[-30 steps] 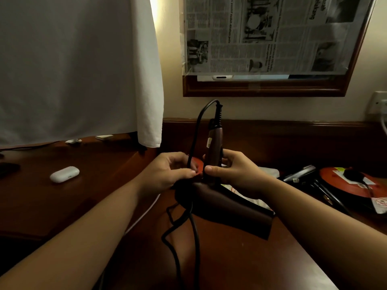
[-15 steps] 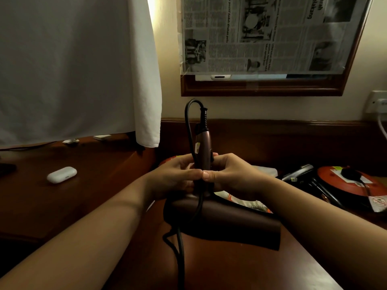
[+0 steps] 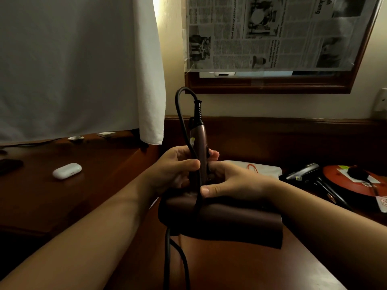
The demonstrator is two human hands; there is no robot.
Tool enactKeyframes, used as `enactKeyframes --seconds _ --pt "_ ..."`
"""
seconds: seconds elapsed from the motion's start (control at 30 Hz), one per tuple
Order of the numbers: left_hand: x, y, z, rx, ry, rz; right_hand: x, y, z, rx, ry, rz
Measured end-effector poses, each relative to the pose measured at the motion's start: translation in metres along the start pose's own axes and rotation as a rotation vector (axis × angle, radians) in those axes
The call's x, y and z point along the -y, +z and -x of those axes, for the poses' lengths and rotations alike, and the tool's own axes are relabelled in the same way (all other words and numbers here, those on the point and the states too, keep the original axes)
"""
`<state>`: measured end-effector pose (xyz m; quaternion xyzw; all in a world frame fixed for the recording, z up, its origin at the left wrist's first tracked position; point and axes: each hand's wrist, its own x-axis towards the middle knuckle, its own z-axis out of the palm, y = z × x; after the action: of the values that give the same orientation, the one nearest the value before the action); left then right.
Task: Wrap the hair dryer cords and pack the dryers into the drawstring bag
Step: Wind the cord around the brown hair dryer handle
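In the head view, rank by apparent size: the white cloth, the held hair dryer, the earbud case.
1. white cloth, largest.
2. hair dryer, though nearness to the camera enlarges it.
3. earbud case, smallest.

Dim, warm light; deep shadows, bowed edges.

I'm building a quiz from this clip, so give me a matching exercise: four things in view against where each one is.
Things:
1. brown hair dryer
2. white earbud case
3. newspaper
4. second hair dryer

Places:
A. taped over the wall frame
B. lying on the desk at far right
C. held upright by both hands
D. on the desk at left

Pairs: 1-C, 2-D, 3-A, 4-B
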<state>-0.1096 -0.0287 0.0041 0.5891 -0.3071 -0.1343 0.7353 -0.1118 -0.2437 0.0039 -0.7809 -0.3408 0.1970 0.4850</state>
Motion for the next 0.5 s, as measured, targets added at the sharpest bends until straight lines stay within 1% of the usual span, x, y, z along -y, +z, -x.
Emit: enactKeyframes --seconds 0.17,0.37,0.5 --pt "-0.008 0.001 -0.002 0.065 0.025 0.035 0.015 0.003 0.003 -0.077 -0.047 0.020" --pt "-0.009 -0.002 -0.006 0.076 0.040 -0.012 0.017 0.001 0.008 -0.025 -0.075 -0.021" --pt "-0.006 -0.003 -0.008 0.042 0.000 0.018 0.013 -0.003 0.004 -0.079 -0.119 -0.009"
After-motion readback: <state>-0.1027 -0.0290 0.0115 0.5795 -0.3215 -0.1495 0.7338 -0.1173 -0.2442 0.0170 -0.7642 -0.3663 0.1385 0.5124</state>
